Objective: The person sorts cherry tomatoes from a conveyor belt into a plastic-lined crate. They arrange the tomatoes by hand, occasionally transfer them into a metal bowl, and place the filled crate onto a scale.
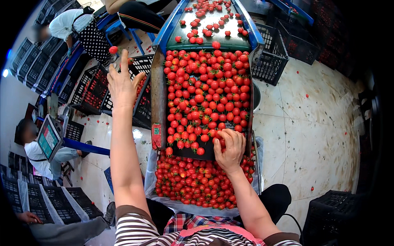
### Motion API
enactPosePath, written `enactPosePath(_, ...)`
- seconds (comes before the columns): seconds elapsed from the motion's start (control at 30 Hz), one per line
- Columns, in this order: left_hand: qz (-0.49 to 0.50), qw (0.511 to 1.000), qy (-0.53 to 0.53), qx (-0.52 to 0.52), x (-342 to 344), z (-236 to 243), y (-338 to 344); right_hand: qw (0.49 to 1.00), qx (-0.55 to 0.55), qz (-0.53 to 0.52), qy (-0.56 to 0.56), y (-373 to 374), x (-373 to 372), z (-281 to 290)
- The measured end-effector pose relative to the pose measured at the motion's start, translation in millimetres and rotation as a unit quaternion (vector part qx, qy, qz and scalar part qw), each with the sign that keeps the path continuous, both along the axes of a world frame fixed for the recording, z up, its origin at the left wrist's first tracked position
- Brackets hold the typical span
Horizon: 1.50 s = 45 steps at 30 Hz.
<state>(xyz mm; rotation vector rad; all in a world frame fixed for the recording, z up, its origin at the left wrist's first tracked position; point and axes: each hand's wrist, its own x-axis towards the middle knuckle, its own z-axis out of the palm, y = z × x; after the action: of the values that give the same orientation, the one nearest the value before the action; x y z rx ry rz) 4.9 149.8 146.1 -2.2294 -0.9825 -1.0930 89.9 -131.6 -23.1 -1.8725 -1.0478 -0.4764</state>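
Black crates [80, 201] fill the left edge of the frame, where a screen [48, 137] stands before a seated person [37, 158]; in the upper left, another person [88, 37] bends forward. Left of centre, the left hand [122, 88] reaches upward, fingers spread, its grip released. One loose tomato [113, 50] is just beside its fingertips, seemingly in the air. A side crate [141, 117] stands under that arm's reach, probably to keep it handy.

Down the middle, the belt [180, 35] ends at the tray [159, 94], likely so that fruit rolls down unaided. Tomatoes [205, 94] crowd the tray as far as its black lip [207, 155]. Below sits the bin [150, 170], lined with plastic (perhaps to spare the skins) and heaped with more of them.

Just right of centre, the right hand [230, 149] curls over fruit near the lip, a position that would suit steering it; whether it grasps any, I cannot tell. Farther right, the floor [320, 135] is pale tile with brown smears, dark scraps and stray tomatoes, and more crates stand in the lower right.
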Motion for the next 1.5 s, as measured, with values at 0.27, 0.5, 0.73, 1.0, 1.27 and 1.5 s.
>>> enactPosePath(0.27,-0.149,0.910,0.382,-0.056,14.6,-92.7,-33.5,1.000,0.006,0.003,-0.017,-0.4,-1.0,-0.9)
enactPosePath(0.5,-0.268,0.914,0.275,-0.134,5.4,-46.6,-53.2,1.000,-0.010,-0.009,-0.020,-5.6,2.7,-3.7)
enactPosePath(0.73,-0.207,0.845,-0.040,-0.491,21.6,-9.9,-59.9,0.999,-0.018,-0.024,-0.014,-2.3,1.9,-4.0)
enactPosePath(1.0,-0.251,0.904,0.035,-0.343,13.7,-150.1,-126.7,0.990,-0.131,-0.042,0.036,7.6,0.8,11.5)
enactPosePath(1.27,-0.184,0.935,-0.044,-0.299,-1.9,-156.5,-127.0,0.994,-0.063,-0.087,0.031,9.9,-4.3,11.5)
enactPosePath(1.5,-0.114,0.951,0.001,-0.288,44.6,-152.5,-111.6,0.997,-0.042,-0.049,0.038,3.3,0.9,2.7)
